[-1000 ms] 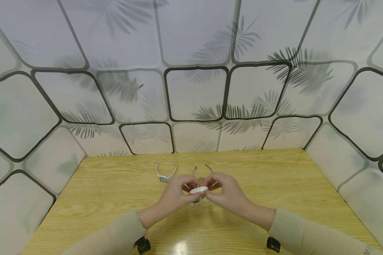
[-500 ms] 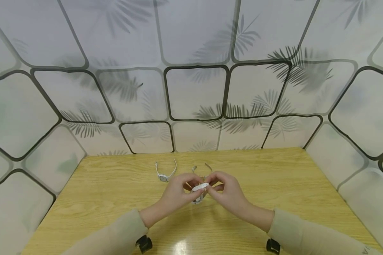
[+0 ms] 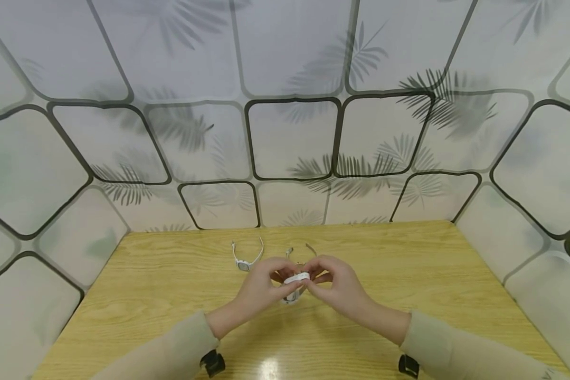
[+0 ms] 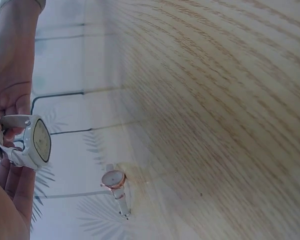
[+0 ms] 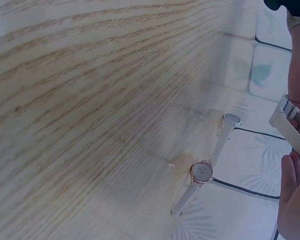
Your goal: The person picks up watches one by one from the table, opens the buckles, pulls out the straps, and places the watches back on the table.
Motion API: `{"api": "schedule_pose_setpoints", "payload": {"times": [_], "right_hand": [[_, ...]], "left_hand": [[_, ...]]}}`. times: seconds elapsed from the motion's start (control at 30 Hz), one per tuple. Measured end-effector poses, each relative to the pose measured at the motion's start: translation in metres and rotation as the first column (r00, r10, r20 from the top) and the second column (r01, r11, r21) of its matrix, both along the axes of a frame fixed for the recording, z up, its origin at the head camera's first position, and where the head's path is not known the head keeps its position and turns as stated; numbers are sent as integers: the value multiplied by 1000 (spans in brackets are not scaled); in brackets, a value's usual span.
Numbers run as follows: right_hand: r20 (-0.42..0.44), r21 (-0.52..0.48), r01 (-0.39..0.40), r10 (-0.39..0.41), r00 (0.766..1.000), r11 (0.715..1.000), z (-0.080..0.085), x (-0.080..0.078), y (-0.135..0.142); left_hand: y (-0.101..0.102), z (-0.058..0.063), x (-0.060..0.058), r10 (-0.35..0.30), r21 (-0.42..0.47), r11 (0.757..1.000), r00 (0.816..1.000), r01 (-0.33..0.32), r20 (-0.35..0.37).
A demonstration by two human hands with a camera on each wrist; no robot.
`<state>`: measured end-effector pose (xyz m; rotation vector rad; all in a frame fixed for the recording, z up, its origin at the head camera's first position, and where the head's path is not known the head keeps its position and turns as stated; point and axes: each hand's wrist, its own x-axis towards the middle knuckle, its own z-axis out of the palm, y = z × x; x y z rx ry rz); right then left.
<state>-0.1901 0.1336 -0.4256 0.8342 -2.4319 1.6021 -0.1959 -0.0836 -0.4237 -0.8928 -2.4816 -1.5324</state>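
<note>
A white wristwatch [image 3: 292, 296] with a squarish case is held above the table between my two hands. My left hand [image 3: 258, 289] grips it from the left, thumb and fingers around the strap. From the other side, my right hand [image 3: 340, 287] pinches the strap near its end. In the left wrist view the watch case [image 4: 38, 142] faces outward, its strap looped back into the fingers. The right wrist view shows the white strap [image 5: 290, 132] between both hands. Fingers cover part of the strap, so whether it is fastened cannot be seen.
Another white watch [image 3: 243, 265] lies on the wooden table [image 3: 171, 285], left of my hands. Behind my fingers lies a rose-gold watch [image 5: 202, 171] with a pale strap. Patterned fabric walls [image 3: 292, 140] enclose the table's back and sides. Black devices [image 3: 212, 364] sit at both wrists.
The white strap between my fingers has tilted and shifted slightly, its row of holes now less visible than a second ago. Both hands stay in nearly the same place; the table watches have not moved.
</note>
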Motion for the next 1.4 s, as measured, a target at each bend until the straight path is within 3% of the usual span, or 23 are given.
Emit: {"api": "schedule_pose_setpoints", "payload": {"times": [0.2,0.77,0.97,1.13,1.4], "right_hand": [[-37,80,-19,22,999,997,4,0,1],[-63,-19,38,-39,997,999,4,7,-3],[-36,-55,19,-21,999,998,2,6,-1],[-50,-50,-7,4,999,999,0,1,0],[-15,-6,-20,20,1000,1000,-2,-1,-1]], "left_hand": [[-2,-1,0,-6,-2,1000,1000,6,13],[0,2,2,26,2,1000,999,-26,-29],[1,3,1,29,35,999,999,-30,22],[3,3,1,21,59,998,999,-23,43],[3,-5,0,16,61,998,1000,-15,-13]]}}
